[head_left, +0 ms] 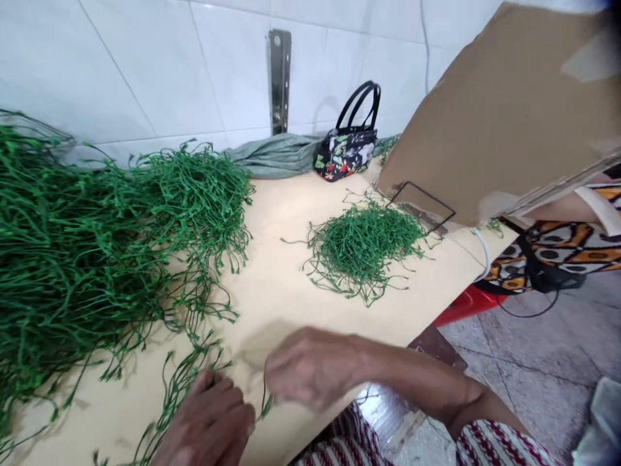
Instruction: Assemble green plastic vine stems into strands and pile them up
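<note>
My left hand (206, 421) is low at the table's near edge, fingers curled over a small bunch of thin green strands (182, 382) with little knobbed tips. My right hand (310, 369) is a short way to its right, blurred, its fingers bent inward. A single green strand (265, 402) hangs at its fingertips. Beyond it lies a smaller, rounded pile of the same strands (363, 243). A large, tangled heap of them (72, 259) covers the table's left side.
The pale table (286, 285) runs along a tiled wall. A flowered handbag (347, 152) and grey-green cloth (276, 157) are at the back. A big cardboard sheet (504, 110) leans at right near a wire frame (429, 197). Behind it, a person in patterned clothing (577, 246) is partly visible.
</note>
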A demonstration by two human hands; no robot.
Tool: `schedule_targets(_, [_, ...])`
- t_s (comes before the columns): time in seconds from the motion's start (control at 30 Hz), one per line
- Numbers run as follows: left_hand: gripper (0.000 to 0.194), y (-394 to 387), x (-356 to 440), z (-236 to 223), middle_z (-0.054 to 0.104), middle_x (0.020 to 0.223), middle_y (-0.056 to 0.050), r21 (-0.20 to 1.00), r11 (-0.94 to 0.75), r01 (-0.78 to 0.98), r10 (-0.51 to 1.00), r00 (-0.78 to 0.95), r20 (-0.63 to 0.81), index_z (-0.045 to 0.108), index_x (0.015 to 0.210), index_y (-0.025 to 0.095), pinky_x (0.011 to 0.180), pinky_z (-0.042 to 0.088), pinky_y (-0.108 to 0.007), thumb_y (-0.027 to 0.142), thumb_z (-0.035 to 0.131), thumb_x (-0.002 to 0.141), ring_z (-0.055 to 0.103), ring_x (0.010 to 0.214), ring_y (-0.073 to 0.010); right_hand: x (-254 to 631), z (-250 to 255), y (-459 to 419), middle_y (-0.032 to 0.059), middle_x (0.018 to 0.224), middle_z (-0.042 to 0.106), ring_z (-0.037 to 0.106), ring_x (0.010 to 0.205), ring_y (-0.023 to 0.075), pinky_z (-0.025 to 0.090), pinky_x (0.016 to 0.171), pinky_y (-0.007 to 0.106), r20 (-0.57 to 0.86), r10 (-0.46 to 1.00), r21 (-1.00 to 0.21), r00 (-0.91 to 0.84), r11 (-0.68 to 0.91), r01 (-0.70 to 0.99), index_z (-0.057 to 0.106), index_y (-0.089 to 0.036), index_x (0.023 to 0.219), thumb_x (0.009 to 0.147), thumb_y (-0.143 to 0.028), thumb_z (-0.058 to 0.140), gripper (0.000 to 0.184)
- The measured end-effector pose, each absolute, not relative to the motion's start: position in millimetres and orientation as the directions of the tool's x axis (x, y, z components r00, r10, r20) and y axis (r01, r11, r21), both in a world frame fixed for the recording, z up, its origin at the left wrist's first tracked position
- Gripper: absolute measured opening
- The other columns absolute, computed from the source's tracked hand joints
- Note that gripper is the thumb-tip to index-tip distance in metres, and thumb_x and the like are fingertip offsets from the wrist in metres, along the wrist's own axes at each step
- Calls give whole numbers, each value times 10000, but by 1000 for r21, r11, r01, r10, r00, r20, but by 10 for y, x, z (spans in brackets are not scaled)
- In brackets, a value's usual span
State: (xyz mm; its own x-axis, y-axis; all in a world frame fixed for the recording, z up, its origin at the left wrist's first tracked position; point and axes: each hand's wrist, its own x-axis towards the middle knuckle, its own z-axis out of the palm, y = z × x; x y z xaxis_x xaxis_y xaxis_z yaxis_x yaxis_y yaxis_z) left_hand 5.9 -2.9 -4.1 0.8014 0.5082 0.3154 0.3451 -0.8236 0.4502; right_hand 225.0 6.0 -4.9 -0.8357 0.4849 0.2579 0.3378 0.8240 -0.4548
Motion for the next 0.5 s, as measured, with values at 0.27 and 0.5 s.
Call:
schedule_targets(0.27, [83, -63, 73, 64, 584, 766, -48, 745, -473, 470, 837, 504, 214, 586, 832, 171, 709, 420, -312, 155, 506, 814, 529, 785, -173, 3513, 514, 449, 76, 698, 619, 551, 729, 188, 393, 693, 318, 673, 724, 167, -150, 49, 985, 604, -155, 714, 854, -246, 429, 242])
schedule_targets(0.5, [64, -81, 60, 29, 558, 729, -36, 854, -367, 370, 889, 409, 205, 601, 820, 167, 681, 425, -307, 162, 537, 814, 509, 726, -151, 4082, 7, 861, 85, 729, 639, 467, 569, 126, 317, 513, 231, 209, 968, 13, 139, -145, 989, 638, -152, 739, 782, -204, 534, 124])
